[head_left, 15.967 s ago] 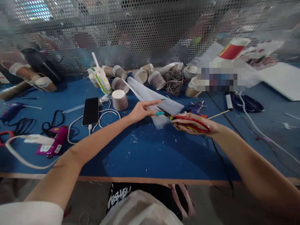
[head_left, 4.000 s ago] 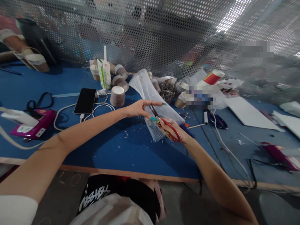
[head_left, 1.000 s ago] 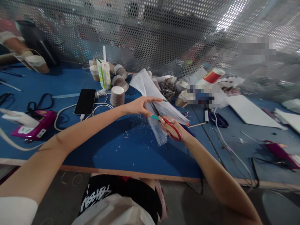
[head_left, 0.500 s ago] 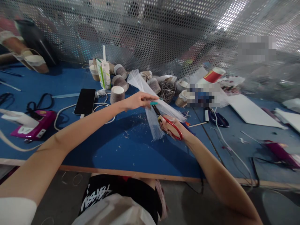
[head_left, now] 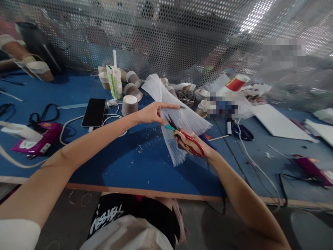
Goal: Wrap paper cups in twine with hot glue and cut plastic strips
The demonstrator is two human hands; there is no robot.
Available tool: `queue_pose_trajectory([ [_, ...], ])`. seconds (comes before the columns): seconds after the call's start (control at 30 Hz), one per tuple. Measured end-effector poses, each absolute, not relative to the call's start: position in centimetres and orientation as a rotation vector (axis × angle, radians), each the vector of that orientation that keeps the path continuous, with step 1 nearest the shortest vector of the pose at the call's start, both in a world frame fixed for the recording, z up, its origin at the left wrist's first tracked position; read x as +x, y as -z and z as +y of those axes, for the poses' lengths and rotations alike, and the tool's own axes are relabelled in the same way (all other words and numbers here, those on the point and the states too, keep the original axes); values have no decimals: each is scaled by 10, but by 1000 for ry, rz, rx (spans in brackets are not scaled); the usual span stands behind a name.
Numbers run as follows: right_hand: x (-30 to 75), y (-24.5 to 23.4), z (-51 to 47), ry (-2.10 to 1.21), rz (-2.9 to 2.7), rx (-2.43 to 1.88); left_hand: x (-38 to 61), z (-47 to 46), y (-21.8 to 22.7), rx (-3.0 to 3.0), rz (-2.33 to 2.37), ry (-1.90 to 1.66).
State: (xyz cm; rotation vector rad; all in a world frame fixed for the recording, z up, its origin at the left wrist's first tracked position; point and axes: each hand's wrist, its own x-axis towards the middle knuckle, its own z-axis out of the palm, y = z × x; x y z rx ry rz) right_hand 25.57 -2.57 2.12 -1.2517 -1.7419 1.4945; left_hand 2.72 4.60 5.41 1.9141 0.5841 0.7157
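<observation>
My left hand (head_left: 153, 113) pinches a translucent white ribbed plastic sheet (head_left: 169, 104) above the blue table (head_left: 130, 163), thumb and fingers closed on its left edge. My right hand (head_left: 195, 146) grips red-handled scissors (head_left: 186, 137) with fingers through the loops. The dark blades are parted and point up-left into the sheet beside my left thumb. The sheet's lower strip hangs down between both hands.
A black phone (head_left: 94, 112) on a white cable lies left. Paper cups (head_left: 129, 104), a green-white carton (head_left: 114, 81) and tangled wire (head_left: 186, 97) stand at the back by the perforated metal screen. A magenta glue gun (head_left: 39, 142) lies far left, dark scissors (head_left: 240, 130) right.
The sheet has fanned out wider again and my left forefinger has stretched across it. The scissor blades have opened and sit deeper in the sheet than half a second ago.
</observation>
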Motion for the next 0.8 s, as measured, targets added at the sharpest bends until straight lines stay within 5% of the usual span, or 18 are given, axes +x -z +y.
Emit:
queue_pose_trajectory([
  [0.8,243,-35,-38,-1505,-1718,-1256,36,37,-53,1927,548,-651],
])
